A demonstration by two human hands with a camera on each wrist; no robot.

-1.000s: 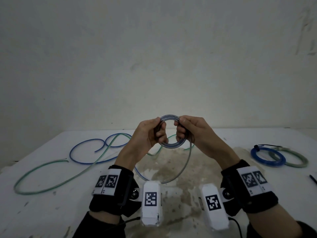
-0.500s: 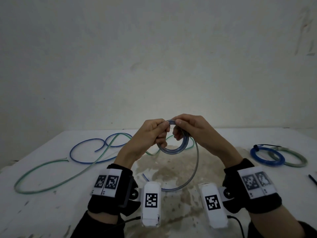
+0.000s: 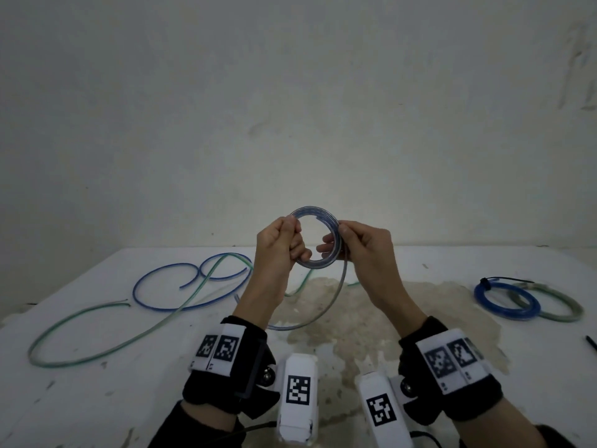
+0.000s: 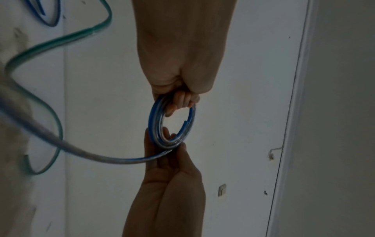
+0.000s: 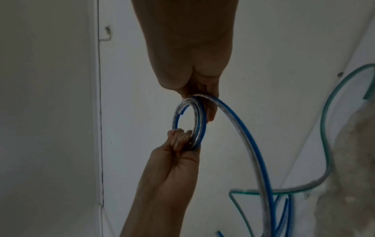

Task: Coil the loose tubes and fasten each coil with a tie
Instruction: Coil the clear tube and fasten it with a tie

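A small coil (image 3: 315, 211) of clear tube with a blue stripe hangs in the air above the white table (image 3: 97, 399). My left hand (image 3: 292, 240) grips its left side with curled fingers (image 4: 182, 101). My right hand (image 3: 342, 237) pinches the right side between thumb and fingers, where the loose tail (image 3: 336, 292) leaves the coil (image 5: 202, 125). The tail (image 5: 253, 144) curves down to the table between my wrists. In the left wrist view the coil (image 4: 151, 125) shows several turns and a cut end on its inner edge.
A loose blue tube (image 3: 161, 279) and a loose green tube (image 3: 97, 321) sprawl over the table's left half. At the right lie a blue coil (image 3: 491, 297) and a green coil (image 3: 549, 302), tied with black ties. A thin black strip (image 3: 591, 342) lies at the right edge.
Both hands have turned the coil and laid more of the tail onto it. The coil, edge-on half a second ago, now faces me, and the tail on the table is shorter.
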